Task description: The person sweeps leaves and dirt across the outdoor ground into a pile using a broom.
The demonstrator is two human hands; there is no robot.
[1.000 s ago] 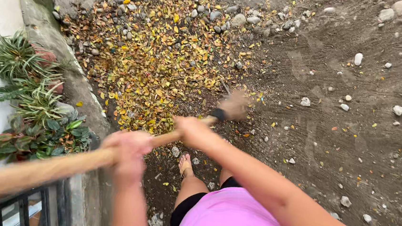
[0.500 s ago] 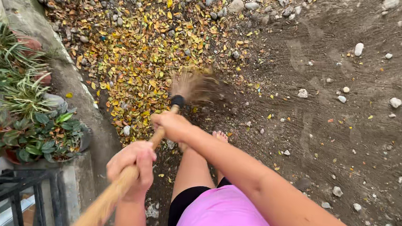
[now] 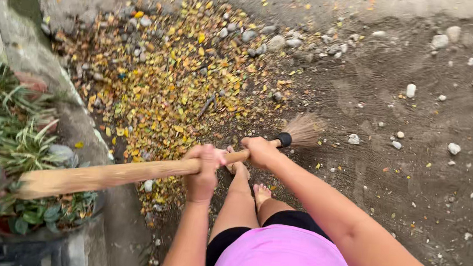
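Broom (image 3: 132, 172) swung right | bristles (image 3: 306, 130) blurred | handle end blurred

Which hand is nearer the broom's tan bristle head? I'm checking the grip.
Right. The right hand grips the wooden handle just behind the tan bristle head; the left hand holds the handle farther back.

No packages, labels, signs or screens anywhere in view.
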